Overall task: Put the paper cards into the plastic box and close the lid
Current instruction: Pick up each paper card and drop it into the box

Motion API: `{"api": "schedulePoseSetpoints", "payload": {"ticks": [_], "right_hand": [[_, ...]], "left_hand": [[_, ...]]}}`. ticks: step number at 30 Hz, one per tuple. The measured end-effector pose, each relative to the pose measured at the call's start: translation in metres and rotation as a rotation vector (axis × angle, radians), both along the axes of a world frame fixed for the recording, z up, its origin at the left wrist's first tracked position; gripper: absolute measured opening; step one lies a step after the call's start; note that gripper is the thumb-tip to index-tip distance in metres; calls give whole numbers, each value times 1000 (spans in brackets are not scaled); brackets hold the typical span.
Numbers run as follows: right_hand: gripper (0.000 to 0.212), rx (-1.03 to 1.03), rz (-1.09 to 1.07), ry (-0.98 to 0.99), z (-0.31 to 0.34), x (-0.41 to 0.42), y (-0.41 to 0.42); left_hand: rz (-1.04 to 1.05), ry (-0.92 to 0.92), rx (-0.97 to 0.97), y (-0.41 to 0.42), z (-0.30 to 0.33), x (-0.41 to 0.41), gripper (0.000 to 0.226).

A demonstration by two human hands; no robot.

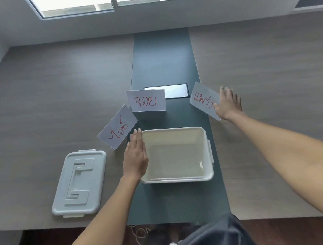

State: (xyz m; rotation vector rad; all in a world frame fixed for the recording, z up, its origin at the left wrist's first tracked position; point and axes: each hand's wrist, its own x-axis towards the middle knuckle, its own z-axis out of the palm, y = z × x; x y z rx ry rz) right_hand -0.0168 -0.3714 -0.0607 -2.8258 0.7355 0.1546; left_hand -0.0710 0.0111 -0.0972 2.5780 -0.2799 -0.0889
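Note:
An open cream plastic box [205,139] stands empty on the dark centre strip of the table. Its grey lid [80,183] lies flat to the left. Three folded white paper cards with red writing stand behind the box: the left card [117,127], the middle card [146,100] and the right card [204,100]. My left hand [135,156] rests flat against the box's left wall, fingers straight, holding nothing. My right hand [228,103] is on the right card's right end; the thumb is in front of the card and the fingers reach behind it.
A black-framed cable hatch [176,91] is set in the dark strip [163,57] behind the middle card. Wood-grain table surface [265,71] spreads to both sides. The near table edge runs just below the lid and box.

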Motion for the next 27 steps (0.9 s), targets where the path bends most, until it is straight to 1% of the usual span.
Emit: {"api": "schedulePoseSetpoints", "payload": {"ticks": [2,3,5,7,10,13,16,20,24,27], "right_hand": [[66,49,-22,72,-3,5,-5],[59,84,-36,86,-4,6,-7],[41,156,-52,81,-5,6,-9],[34,197,-59,73,-6,3,-6],[31,203,-47,39,-2,-4,1],[29,117,48,4,15,-11,6],[33,79,52,-54,37,-13,5],[41,147,3,-168,74,-11,9],[33,169,46,-271,111,-14,30],[34,148,121,-335,129,-26,61]], "left_hand": [[-2,-16,34,0,-2,0,53],[-3,-20,47,-1,-2,0,53],[-6,-24,66,-1,-3,0,54],[-8,-32,75,-1,-4,0,54],[-8,-28,82,-1,-4,0,55],[-8,-19,84,1,-4,1,55],[-14,-8,80,0,-4,1,55],[-14,8,71,-1,-2,1,56],[-6,17,48,-1,2,1,56],[-12,13,43,-2,3,3,56]]}}
